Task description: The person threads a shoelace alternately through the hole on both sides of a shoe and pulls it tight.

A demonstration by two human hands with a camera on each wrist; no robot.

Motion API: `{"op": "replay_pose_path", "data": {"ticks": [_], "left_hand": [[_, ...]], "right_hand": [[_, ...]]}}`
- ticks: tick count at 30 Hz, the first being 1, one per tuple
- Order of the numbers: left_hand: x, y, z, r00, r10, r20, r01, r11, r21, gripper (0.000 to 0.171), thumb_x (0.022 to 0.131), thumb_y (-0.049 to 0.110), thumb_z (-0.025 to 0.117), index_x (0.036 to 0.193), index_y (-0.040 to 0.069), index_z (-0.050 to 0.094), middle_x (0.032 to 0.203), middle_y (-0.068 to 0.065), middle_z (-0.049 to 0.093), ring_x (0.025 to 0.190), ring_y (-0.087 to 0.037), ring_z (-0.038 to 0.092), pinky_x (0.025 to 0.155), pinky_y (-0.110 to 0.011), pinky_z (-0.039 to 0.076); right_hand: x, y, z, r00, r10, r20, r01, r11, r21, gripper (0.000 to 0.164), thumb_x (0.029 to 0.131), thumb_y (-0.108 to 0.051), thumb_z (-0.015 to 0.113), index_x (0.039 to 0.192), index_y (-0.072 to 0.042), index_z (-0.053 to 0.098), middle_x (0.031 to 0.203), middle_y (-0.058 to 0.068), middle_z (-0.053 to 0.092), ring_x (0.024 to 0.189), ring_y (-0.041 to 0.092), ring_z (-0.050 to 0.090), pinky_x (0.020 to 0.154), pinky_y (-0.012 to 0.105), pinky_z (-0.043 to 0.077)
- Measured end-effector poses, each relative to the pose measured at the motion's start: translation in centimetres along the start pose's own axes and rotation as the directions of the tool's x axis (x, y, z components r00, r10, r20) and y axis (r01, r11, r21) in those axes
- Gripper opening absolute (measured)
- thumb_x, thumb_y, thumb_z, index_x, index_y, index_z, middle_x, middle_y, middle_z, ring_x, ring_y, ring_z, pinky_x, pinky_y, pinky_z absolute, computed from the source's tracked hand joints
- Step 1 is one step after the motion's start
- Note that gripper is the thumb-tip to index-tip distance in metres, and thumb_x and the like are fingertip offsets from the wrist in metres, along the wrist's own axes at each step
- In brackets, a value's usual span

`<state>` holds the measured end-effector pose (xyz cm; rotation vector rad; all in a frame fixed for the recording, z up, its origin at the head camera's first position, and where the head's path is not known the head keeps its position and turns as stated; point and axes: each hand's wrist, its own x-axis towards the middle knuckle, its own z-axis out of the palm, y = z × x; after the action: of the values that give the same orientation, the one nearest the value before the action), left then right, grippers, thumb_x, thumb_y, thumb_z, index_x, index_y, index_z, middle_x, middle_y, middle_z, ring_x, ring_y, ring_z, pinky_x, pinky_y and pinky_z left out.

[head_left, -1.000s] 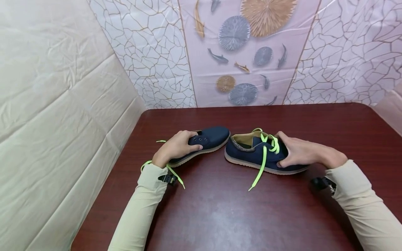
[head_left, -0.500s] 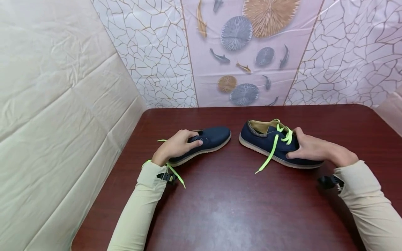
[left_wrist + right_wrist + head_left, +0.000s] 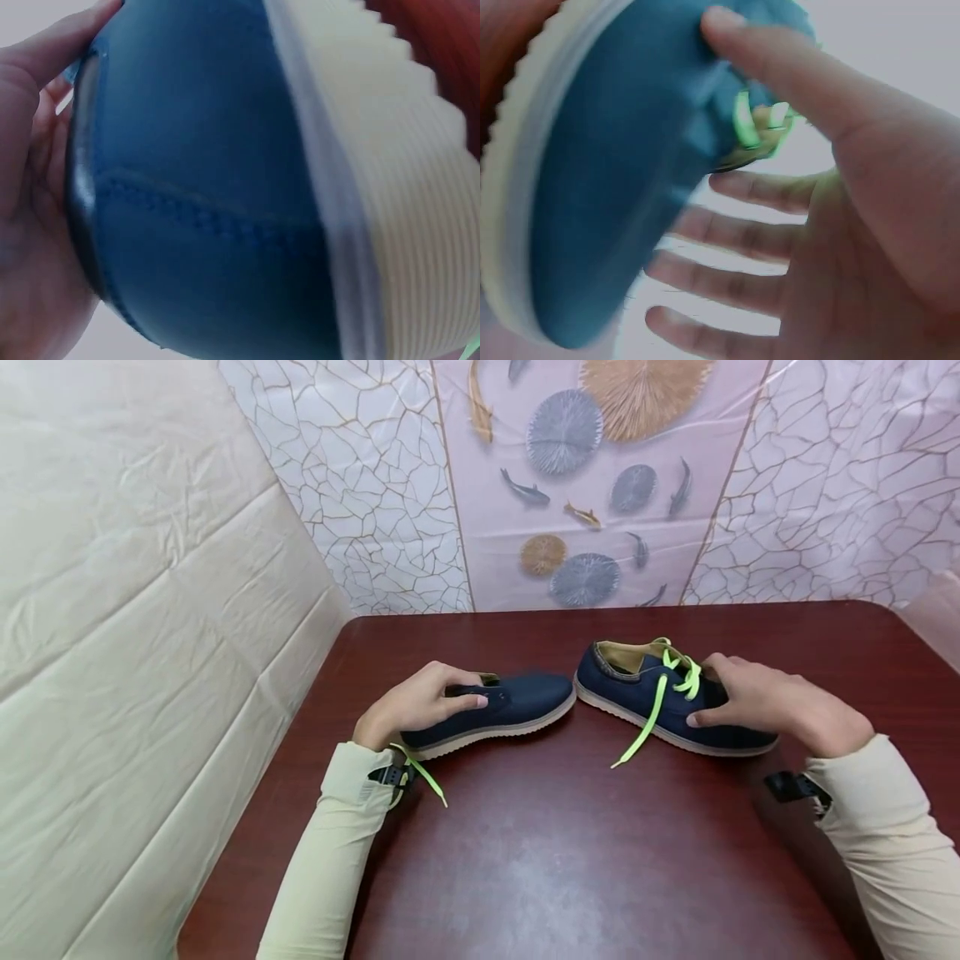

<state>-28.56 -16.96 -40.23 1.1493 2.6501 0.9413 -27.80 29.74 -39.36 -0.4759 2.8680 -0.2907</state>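
My left hand (image 3: 420, 703) grips a navy canvas shoe (image 3: 536, 695) at the heel and opening, thumb on its near side. Its toe points right, and the loose neon-green lace (image 3: 429, 783) hangs near my wrist. The left wrist view has the shoe's stitched side (image 3: 202, 150) and ribbed pale sole (image 3: 412, 202) close up. My right hand (image 3: 772, 697) is over the toe half of the matching shoe (image 3: 618, 693), which has a green lace (image 3: 651, 727) threaded in it. In the right wrist view the thumb (image 3: 780, 60) touches that shoe, while the other fingers stretch out spread and fairly straight.
Both shoes are at the dark red-brown table (image 3: 525, 860), toward its back. A patterned sheet (image 3: 585, 485) hangs behind the table, and a pale creased sheet (image 3: 150, 652) runs along the left side.
The right shoe moved right and back, then stopped; my right hand has loosened around it. My left hand has brought its shoe rightward, so the toe now meets the other shoe's heel in the head view.
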Motion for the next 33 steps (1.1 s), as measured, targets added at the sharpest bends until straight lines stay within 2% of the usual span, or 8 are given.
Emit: {"op": "replay_pose_path", "data": {"ticks": [3,6,10,14,16,20,23,33], "left_hand": [[-0.1,0.1,-0.2,0.999,0.028,0.025,-0.028,1.0,-0.006,0.009,0.104,0.018,0.07,0.099,0.017,0.077,0.091,0.007,0.069,0.086,-0.01,0.06,0.083,-0.03,0.05],[0.5,0.4,-0.2,0.997,0.059,0.046,-0.059,0.998,-0.01,0.008,0.104,0.017,0.07,0.103,0.017,0.078,0.096,0.007,0.072,0.09,-0.009,0.062,0.087,-0.029,0.051],[0.9,0.9,0.0,0.992,0.08,0.094,-0.078,0.997,-0.021,0.008,0.103,0.017,0.071,0.106,0.016,0.079,0.099,0.008,0.072,0.092,-0.007,0.063,0.088,-0.028,0.052],[1.1,1.4,0.5,0.985,0.101,0.142,-0.096,0.995,-0.041,0.01,0.103,0.017,0.071,0.109,0.015,0.079,0.103,0.007,0.073,0.095,-0.007,0.064,0.091,-0.027,0.053],[1.1,1.7,0.8,0.981,0.113,0.16,-0.106,0.993,-0.05,0.011,0.103,0.018,0.071,0.11,0.014,0.079,0.105,0.007,0.074,0.097,-0.007,0.065,0.092,-0.027,0.053],[1.5,2.4,1.7,0.974,0.131,0.183,-0.122,0.991,-0.059,0.014,0.104,0.019,0.07,0.112,0.014,0.08,0.11,0.006,0.075,0.101,-0.005,0.066,0.094,-0.025,0.054],[1.9,2.8,2.4,0.969,0.144,0.2,-0.132,0.989,-0.072,0.014,0.105,0.02,0.069,0.112,0.014,0.079,0.11,0.007,0.075,0.099,-0.004,0.066,0.093,-0.024,0.053],[2.6,3.0,3.9,0.945,0.157,0.286,-0.131,0.986,-0.107,0.008,0.105,0.019,0.069,0.102,0.017,0.076,0.088,0.012,0.064,0.083,-0.003,0.055,0.08,-0.023,0.048]], "right_hand": [[-0.9,-1.4,-1.0,0.998,0.029,-0.05,-0.032,0.998,-0.063,0.073,0.094,-0.046,0.078,0.135,0.007,0.049,0.129,0.032,0.057,0.112,0.05,0.062,0.08,0.071,0.048],[-2.1,-3.0,-1.6,0.984,0.006,-0.181,-0.025,0.994,-0.102,0.053,0.097,-0.037,0.075,0.126,0.003,0.056,0.115,0.027,0.063,0.101,0.045,0.065,0.074,0.068,0.05],[-2.8,-6.1,-1.3,0.922,-0.1,-0.374,0.052,0.989,-0.137,0.035,0.096,-0.029,0.075,0.113,-0.001,0.062,0.098,0.018,0.067,0.086,0.038,0.067,0.065,0.065,0.051],[-3.0,-9.1,-0.5,0.858,-0.201,-0.473,0.147,0.978,-0.15,0.023,0.094,-0.025,0.077,0.105,-0.007,0.067,0.084,0.006,0.067,0.073,0.027,0.066,0.055,0.057,0.051],[-2.9,-10.3,0.0,0.842,-0.234,-0.486,0.189,0.972,-0.139,0.017,0.095,-0.025,0.077,0.101,-0.011,0.069,0.077,-0.002,0.064,0.068,0.019,0.062,0.052,0.049,0.049],[-2.5,-12.2,1.2,0.846,-0.275,-0.456,0.272,0.96,-0.075,0.008,0.098,-0.026,0.075,0.097,-0.019,0.072,0.072,-0.013,0.058,0.064,0.008,0.054,0.053,0.035,0.045],[-2.2,-13.4,2.3,0.837,-0.324,-0.442,0.34,0.939,-0.046,0.006,0.099,-0.024,0.074,0.094,-0.021,0.073,0.071,-0.016,0.059,0.062,0.003,0.051,0.055,0.03,0.043],[-1.7,-17.3,7.3,0.749,-0.513,-0.419,0.544,0.837,-0.054,0.01,0.096,-0.018,0.078,0.09,-0.025,0.074,0.082,-0.019,0.067,0.067,-0.002,0.058,0.059,0.027,0.05]]}}
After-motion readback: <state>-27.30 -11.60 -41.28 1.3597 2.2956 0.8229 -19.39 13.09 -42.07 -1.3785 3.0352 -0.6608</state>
